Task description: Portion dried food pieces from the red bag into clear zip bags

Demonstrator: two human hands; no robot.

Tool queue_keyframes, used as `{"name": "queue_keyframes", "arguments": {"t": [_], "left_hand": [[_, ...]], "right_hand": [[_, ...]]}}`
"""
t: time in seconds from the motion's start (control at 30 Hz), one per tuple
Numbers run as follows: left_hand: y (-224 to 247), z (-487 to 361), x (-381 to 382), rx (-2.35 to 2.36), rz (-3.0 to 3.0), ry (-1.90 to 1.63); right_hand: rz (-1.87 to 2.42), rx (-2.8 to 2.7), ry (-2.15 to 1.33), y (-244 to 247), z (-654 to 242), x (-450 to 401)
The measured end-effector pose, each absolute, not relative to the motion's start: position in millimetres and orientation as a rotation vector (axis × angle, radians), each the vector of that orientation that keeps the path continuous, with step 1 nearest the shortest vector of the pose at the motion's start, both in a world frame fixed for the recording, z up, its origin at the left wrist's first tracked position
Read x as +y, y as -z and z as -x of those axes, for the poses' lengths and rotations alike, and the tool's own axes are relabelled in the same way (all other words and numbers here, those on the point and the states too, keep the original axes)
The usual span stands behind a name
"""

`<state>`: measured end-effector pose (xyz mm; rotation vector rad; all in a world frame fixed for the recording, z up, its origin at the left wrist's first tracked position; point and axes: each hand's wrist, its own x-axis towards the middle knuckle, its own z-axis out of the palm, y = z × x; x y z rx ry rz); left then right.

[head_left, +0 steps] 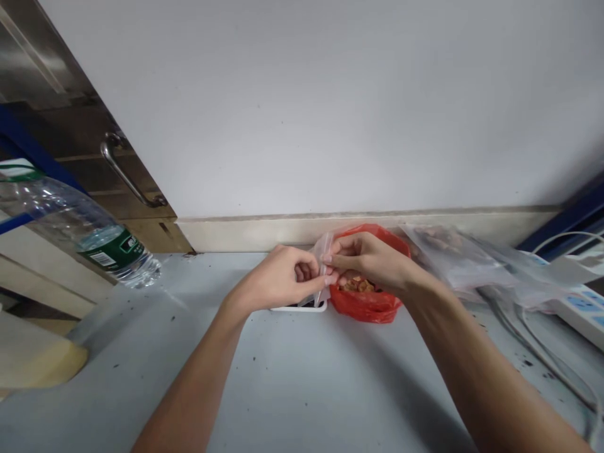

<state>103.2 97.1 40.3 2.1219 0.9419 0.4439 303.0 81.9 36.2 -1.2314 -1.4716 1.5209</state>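
Bag [323, 246], small and clear, is pinched between the fingertips of both hands, close to the middle of the view and partly hidden by them. The left hand [283, 277] comes in from the left, its fingers curled and its thumb reaching across, closed on the side of the bag. The right hand [363, 259] comes in from the right, thumb and forefinger together on the plastic. The two sets of fingertips nearly meet, and the bag hangs between them, above a tray [302, 309] with a white rim and something dark inside. Just right of the tray sits an open red bag [370, 311], crumpled, with brown and orange pieces in it; the right hand is over part of it. Farther right lie several clear packets [446, 258], overlapping, the top one with something pale brown inside. Beside them, at the right edge, are a white device [582, 308] with blue panels, and pale cables [519, 336]. On the left, a clear bottle [101, 236] with a green label appears tilted, with a yellowish container [47, 362] nearer the viewer, cut off by the left edge. Everything is set around a pale blue-grey table [268, 390] dotted with dark crumbs. Behind it rise a plain white wall [330, 113] and, at far left, a metal handle [129, 176] on a brown surface
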Motion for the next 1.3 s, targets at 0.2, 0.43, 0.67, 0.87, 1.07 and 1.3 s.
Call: {"name": "queue_keyframes", "arguments": {"t": [0.2, 0.43, 0.67, 0.87, 1.07, 1.3], "left_hand": [[-42, -100, 101, 0.823, -2.100, -0.342], [-45, -100, 99, 0.899, -2.078, -0.371], [-44, -99, 99, 1.034, -2.001, -0.402], [-51, -87, 104, 1.259, -1.978, -0.748], [-44, -96, 98, 1.160, -2.139, -0.960], [-32, -105, 102, 0.989, -2.154, -1.158]], "right_hand": [[1.215, -1.488, -1.637, -39, -312, 80], [1.225, -1.554, -1.455, -35, -303, 76], [1.226, -1.700, -1.456, -39, -301, 76], [1.643, -1.609, -0.922, -41, -298, 78], [1.486, -1.700, -0.382, -35, -270, 71], [1.595, -2.059, -0.742, -33, -279, 75]]}}
